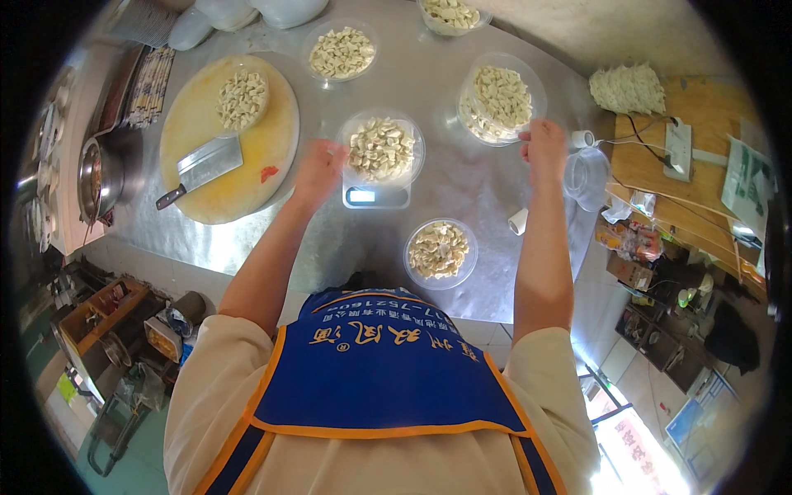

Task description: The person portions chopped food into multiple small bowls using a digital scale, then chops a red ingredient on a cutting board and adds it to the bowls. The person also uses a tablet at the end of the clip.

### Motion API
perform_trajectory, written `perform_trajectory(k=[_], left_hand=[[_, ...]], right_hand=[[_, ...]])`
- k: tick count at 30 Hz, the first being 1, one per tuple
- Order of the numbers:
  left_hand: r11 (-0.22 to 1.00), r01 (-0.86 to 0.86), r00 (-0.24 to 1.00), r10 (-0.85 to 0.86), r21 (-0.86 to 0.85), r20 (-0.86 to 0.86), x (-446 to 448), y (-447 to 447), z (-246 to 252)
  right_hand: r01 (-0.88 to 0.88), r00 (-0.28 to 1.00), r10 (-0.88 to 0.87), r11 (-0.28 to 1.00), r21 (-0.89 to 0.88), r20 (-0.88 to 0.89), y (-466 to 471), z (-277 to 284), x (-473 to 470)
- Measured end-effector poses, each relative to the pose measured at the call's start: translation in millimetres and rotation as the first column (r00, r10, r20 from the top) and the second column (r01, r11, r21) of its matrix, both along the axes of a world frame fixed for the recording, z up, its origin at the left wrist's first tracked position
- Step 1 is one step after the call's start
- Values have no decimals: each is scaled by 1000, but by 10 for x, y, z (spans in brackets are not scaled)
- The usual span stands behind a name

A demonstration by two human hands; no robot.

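Note:
A clear plastic bowl heaped with pale cut food pieces rests on a digital kitchen scale with its display lit. Beside this bowl's left rim is my left hand, blurred, its fingertips close to the edge; whether they touch is unclear. My right hand has curled fingers at the lower right rim of stacked clear bowls, which hold the same pieces. I cannot tell whether it grips the rim. Nearer my apron, another filled bowl sits on the metal table.
On the round cutting board lie a cleaver and a filled bowl. More filled bowls stand toward the back. Empty clear containers, a white roll and a power strip are at right. A metal pot stands left.

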State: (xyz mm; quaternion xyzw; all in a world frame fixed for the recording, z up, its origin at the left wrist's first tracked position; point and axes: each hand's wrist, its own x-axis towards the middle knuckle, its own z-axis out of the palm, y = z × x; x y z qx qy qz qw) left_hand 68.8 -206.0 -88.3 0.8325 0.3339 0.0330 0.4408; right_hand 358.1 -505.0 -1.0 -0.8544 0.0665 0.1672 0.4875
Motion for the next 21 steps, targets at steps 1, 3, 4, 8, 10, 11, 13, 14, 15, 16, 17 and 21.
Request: perform_trajectory(k=[1, 3, 4, 8, 10, 11, 13, 14, 15, 16, 17, 21], left_hand=[[1000, 5, 999, -6, -25, -34, 19, -38, -46], [997, 5, 996, -12, -74, -87, 55, -83, -134], [998, 29, 997, -33, -54, -68, 55, -83, -162], [996, 22, 999, -19, -87, 31, -170, -25, -86], [981, -40, 997, 51, -187, 58, -513, -35, 94], [959, -60, 988, 96, -277, 117, -730, -4, 218], [910, -171, 985, 171, -378, -34, -1106, 106, 418], [936, -163, 986, 139, -312, -98, -1287, 150, 490], [944, -182, 977, 140, -276, -164, -1443, 171, 525], [942, -192, 971, 143, -274, -190, -1578, 167, 524], [932, -230, 956, 163, -280, -243, -1707, 161, 508], [863, -397, 886, 271, -312, -377, -2040, 132, 270]], right_hand=[[-32, 999, 32, 999, -1, -29, 10, -28, 21], [8, 993, 7, 992, 128, -119, 61, -78, 12], [47, 985, -17, 984, 174, -172, 97, -83, -7], [2, 997, -17, 977, 215, 69, 200, 39, -176], [-56, 979, 5, 968, 244, 202, 216, 100, -376], [-70, 987, 30, 966, 248, 160, 232, 100, -495], [-212, 972, 159, 913, 347, 174, 279, 42, -705], [-346, 912, 288, 922, 171, 292, 349, -38, -806], [-460, 821, 420, 888, 13, 386, 429, -143, -943], [-575, 684, 547, 812, -104, 482, 502, -242, -1069], [-579, 728, 552, 812, -65, 407, 580, -330, -1182], [-289, 916, 350, 915, 283, -195, 852, -513, -1606]])
